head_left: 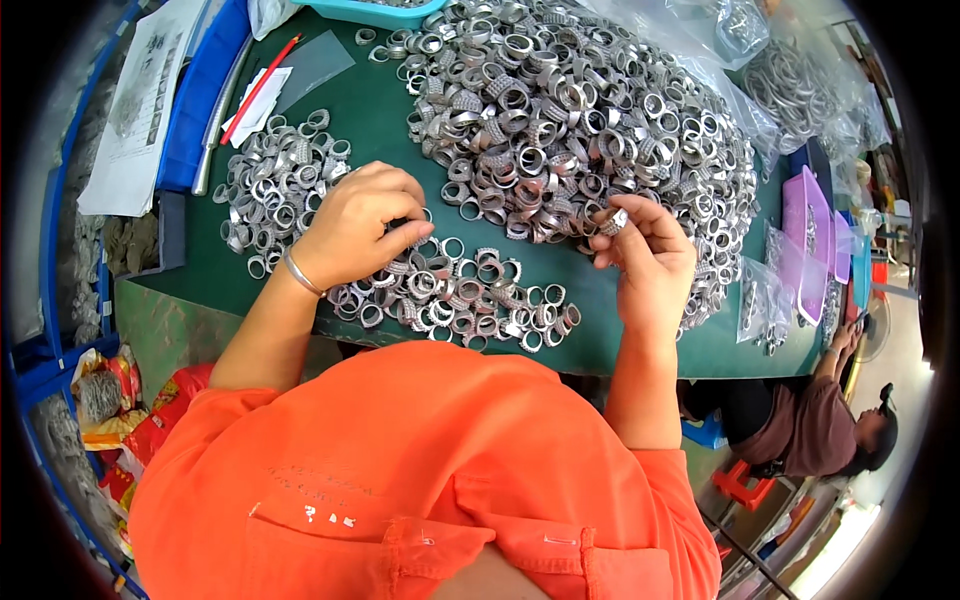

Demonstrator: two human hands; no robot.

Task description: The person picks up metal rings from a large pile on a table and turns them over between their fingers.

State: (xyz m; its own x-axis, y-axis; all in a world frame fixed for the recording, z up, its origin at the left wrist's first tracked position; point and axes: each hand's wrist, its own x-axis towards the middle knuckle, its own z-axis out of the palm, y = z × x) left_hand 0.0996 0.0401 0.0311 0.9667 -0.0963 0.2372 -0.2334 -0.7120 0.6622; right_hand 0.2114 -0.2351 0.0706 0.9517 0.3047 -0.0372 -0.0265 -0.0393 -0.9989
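Between the thumb and fingers of my right hand (650,265) is a silver-grey metal ring (614,222), held up at the near edge of a large heap of similar rings (560,120). My left hand (368,222) is curled, palm down, with its thumb and fingers close together. The edge of a ring shows by its fingertips, but what these fingers hold is mostly hidden. Just below that hand spreads a smaller group of rings (465,300), near the table's front edge. Beyond the left wrist lies another small pile of rings (280,185).
The table (385,130) is green. A red pencil (262,88) and papers lie at the far left, beside a blue bin (200,110). Plastic bags (765,300) and a purple basket (808,235) stand at the right. A person (810,425) works farther right.
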